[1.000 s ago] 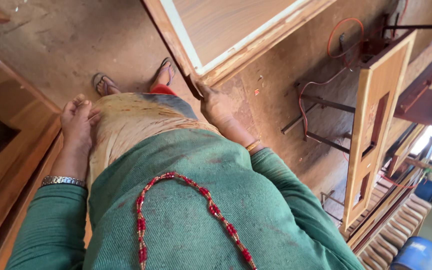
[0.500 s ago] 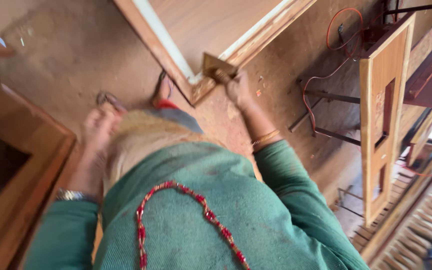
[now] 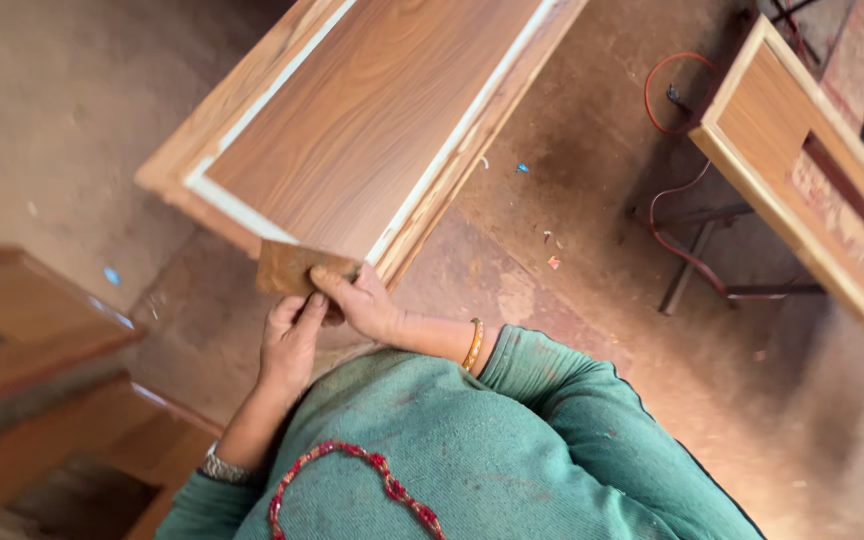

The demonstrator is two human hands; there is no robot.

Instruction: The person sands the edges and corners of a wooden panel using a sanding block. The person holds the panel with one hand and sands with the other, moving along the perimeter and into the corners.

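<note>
A brown sheet of sandpaper rests against the near corner of a large wooden door panel with pale filler lines along its inner frame. My right hand grips the sheet, thumb on top. Just below the sheet, my left hand has its fingertips on the lower edge of it. I wear a green sweater, a red bead necklace, a bangle on the right wrist and a watch on the left.
Wooden furniture pieces stand at the left. Another wooden frame with a slot leans at the right over a metal stand. A red cable trails across the dusty brown floor.
My view has swung up from my lap to the door panel. Both hands have risen from my sides and come together on the sandpaper at the panel's corner.
</note>
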